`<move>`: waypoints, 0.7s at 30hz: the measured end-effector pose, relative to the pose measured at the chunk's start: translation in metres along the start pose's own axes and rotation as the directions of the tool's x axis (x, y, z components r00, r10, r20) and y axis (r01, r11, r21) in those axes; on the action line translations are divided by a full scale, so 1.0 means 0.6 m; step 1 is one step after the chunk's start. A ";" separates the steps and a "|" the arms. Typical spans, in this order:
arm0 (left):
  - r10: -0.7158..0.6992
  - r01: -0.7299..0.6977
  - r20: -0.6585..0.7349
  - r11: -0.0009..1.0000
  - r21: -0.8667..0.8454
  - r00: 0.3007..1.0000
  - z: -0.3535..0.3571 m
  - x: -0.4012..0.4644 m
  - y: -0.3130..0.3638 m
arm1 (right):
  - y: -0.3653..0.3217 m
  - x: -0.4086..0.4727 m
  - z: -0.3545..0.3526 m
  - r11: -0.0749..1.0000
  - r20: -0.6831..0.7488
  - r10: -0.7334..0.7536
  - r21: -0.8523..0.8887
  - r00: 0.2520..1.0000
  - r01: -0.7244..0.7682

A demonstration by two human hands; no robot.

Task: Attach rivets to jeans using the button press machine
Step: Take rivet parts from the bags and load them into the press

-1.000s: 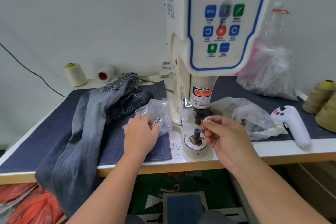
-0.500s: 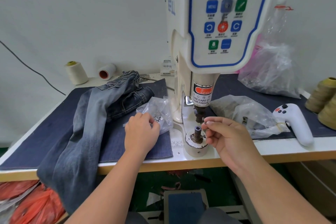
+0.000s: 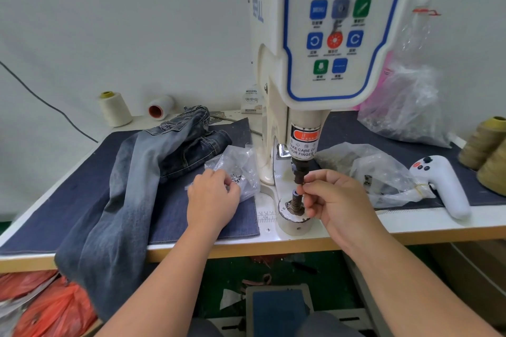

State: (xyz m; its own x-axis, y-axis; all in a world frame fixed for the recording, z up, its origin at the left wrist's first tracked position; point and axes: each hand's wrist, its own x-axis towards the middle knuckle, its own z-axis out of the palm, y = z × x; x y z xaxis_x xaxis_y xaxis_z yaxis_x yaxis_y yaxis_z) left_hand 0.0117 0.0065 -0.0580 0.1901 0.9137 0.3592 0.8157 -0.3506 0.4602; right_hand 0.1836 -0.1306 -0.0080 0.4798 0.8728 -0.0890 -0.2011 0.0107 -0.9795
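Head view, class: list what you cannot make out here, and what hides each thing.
- Any rivet at the right hand: too small, hidden by its pinched fingertips.
- What the left hand takes from the plastic bag: its curled fingers cover it.
- Button labels on the press machine: blurred.
- Pedal underneath: cut off by the bottom edge.

Button press machine (image 3: 309,35): glossy cream plastic housing, dark metal dies below. Left of it, jeans (image 3: 131,186): faded, matt denim; clear crinkled plastic bag (image 3: 241,169). Right of it, controller (image 3: 443,186): smooth white plastic.
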 end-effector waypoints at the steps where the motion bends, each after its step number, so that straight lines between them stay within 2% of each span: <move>1: -0.001 0.001 0.002 1.000 -0.003 1.000 0.000 0.000 0.000 | 0.000 0.001 0.001 1.000 -0.001 0.000 -0.007 1.000 0.000; 6: -0.002 0.002 0.006 1.000 -0.002 1.000 -0.001 0.000 0.001 | 0.000 0.004 0.005 1.000 -0.005 -0.011 -0.008 1.000 0.011; 10: -0.001 0.001 0.009 1.000 0.006 1.000 -0.002 0.000 0.002 | 0.002 0.004 0.006 0.997 -0.050 -0.071 -0.038 0.996 0.069; 15: 0.000 0.000 0.006 1.000 -0.004 1.000 -0.002 0.000 0.000 | 0.003 -0.009 0.007 0.992 -0.034 -0.119 -0.039 0.992 0.118; 21: 0.005 -0.005 0.001 1.000 -0.024 1.000 0.001 0.001 -0.002 | -0.002 -0.031 0.007 0.983 -0.023 -0.059 0.175 0.998 0.062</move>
State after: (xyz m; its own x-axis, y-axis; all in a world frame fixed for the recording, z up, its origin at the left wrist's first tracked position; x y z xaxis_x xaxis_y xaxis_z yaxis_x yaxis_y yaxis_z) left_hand 0.0113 0.0075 -0.0590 0.1943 0.9122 0.3608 0.8011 -0.3598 0.4782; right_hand 0.1713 -0.1450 -0.0042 0.5106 0.8591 -0.0354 -0.3176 0.1502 -0.9363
